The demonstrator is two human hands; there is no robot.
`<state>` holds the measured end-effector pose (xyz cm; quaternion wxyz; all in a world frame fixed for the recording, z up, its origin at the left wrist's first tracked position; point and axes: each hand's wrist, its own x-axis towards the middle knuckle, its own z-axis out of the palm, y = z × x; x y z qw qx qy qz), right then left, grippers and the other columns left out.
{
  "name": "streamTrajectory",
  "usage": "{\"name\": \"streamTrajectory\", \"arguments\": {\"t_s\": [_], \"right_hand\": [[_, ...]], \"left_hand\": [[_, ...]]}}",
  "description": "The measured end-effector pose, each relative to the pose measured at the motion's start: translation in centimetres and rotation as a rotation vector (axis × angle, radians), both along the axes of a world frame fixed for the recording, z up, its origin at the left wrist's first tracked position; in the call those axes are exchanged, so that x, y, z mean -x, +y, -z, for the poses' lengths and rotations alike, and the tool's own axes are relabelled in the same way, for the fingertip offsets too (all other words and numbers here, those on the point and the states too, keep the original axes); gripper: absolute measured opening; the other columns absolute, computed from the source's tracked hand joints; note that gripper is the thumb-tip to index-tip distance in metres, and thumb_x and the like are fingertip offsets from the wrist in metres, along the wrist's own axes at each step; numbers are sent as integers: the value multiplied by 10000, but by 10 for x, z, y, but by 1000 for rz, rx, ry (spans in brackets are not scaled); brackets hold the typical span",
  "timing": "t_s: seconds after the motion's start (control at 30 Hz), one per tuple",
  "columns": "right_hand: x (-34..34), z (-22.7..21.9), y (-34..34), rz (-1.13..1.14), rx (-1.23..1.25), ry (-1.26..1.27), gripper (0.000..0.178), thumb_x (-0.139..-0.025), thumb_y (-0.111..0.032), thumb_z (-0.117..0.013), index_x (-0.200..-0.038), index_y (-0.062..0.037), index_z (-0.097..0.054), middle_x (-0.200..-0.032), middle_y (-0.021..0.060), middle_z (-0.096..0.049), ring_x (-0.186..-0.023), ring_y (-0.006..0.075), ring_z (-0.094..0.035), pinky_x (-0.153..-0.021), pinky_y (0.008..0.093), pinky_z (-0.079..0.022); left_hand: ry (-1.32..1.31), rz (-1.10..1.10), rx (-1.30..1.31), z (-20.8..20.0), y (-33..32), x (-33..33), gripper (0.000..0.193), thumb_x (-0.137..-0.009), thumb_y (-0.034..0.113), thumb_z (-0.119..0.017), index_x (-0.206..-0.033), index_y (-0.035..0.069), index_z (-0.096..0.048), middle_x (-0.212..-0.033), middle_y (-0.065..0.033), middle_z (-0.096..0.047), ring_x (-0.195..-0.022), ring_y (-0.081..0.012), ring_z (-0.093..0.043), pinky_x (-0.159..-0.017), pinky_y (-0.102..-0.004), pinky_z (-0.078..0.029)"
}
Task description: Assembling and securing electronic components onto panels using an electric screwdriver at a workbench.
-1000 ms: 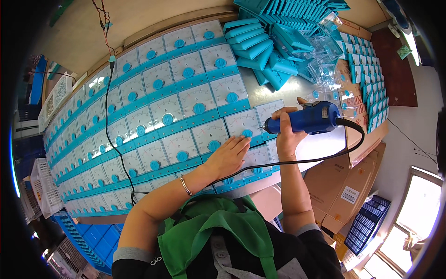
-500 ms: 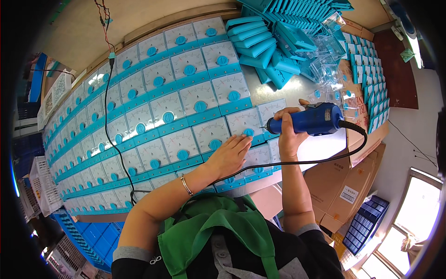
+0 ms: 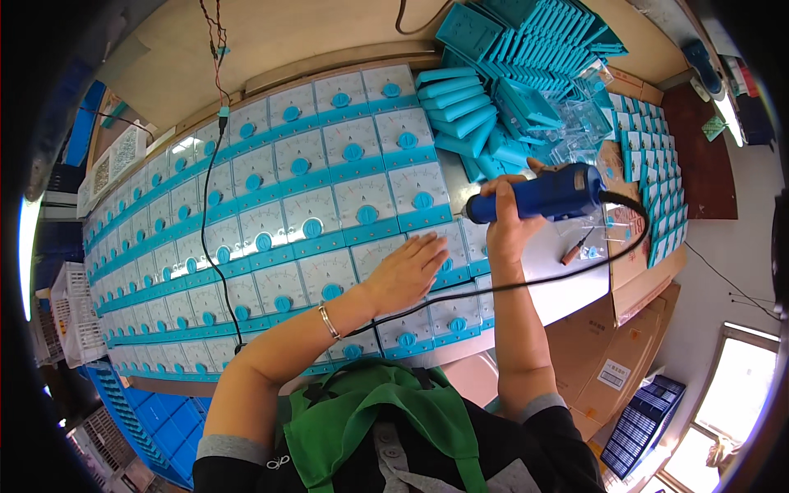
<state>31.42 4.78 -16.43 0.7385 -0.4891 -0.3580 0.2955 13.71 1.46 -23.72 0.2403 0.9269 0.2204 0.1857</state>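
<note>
My right hand [image 3: 508,222] is wrapped round a blue electric screwdriver [image 3: 567,195], held sideways with its bit pointing left. The bit is just above the meters, near my left fingertips; whether it touches anything I cannot tell. My left hand [image 3: 408,269] lies flat with fingers stretched over a panel meter [image 3: 380,251], partly covering it and its neighbour. These meters have white dial faces, clear covers and round turquoise knobs, and stand in long rows. The black cord [image 3: 526,285] loops from the screwdriver's rear across my right forearm towards my left wrist.
Turquoise meter housings [image 3: 460,115] are piled at the back right beside clear covers [image 3: 579,131]. More meters [image 3: 657,177] stand on cardboard at far right. A small hand screwdriver [image 3: 572,253] lies on the table. A thin black cable [image 3: 205,205] hangs across the left rows.
The whole view has shifted, so the meters sit lower in the picture. The electric screwdriver has risen slightly relative to my left hand, which stays flat. A hand screwdriver now shows on the table.
</note>
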Motion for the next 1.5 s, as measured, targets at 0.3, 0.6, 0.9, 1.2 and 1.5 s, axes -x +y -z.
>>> {"name": "streamTrajectory", "arguments": {"t_s": [0.3, 0.6, 0.9, 1.2, 1.5], "right_hand": [[7, 12, 42, -97, 54, -115, 569, -774, 46, -637, -1270, 41, -358, -750, 56, -606, -666, 143, -629, -655, 288, -518], [7, 22, 47, -115, 69, -69, 566, -775, 48, -642, -1265, 41, -358, -768, 52, -604, -654, 129, -607, -669, 276, -509], [9, 19, 47, -91, 65, -133, 554, -776, 67, -620, -1257, 48, -346, -759, 62, -602, -666, 144, -625, -670, 283, -515], [11, 23, 56, -102, 162, -183, 414, -795, -8, -602, -1146, 42, -388, -724, 63, -622, -655, 122, -592, -779, 257, -460], [59, 17, 54, -271, 86, -47, 405, -725, 29, -672, -1080, 6, -478, -798, 49, -613, -664, 120, -591, -691, 277, -503]], "left_hand": [[262, -165, -9, 13, 36, -17, 563, -856, 256, -627, -1307, -37, -462, -1437, -208, -345, -1336, -376, -335, -1109, -448, -312], [246, -184, -27, 15, 35, -15, 563, -847, 274, -644, -1295, -26, -481, -1449, -166, -347, -1324, -341, -357, -1096, -403, -346], [206, -203, 45, 15, 34, -15, 533, -857, 249, -627, -1287, -34, -487, -1452, -166, -352, -1336, -341, -347, -1101, -412, -340], [193, -187, 96, 16, 36, -9, 538, -873, 244, -606, -1306, -44, -471, -1473, -172, -323, -1368, -341, -313, -1134, -429, -286], [74, -198, 40, 9, 37, -8, 539, -773, 176, -699, -1225, -48, -510, -1357, -178, -438, -1277, -334, -418, -1086, -414, -354]]}}
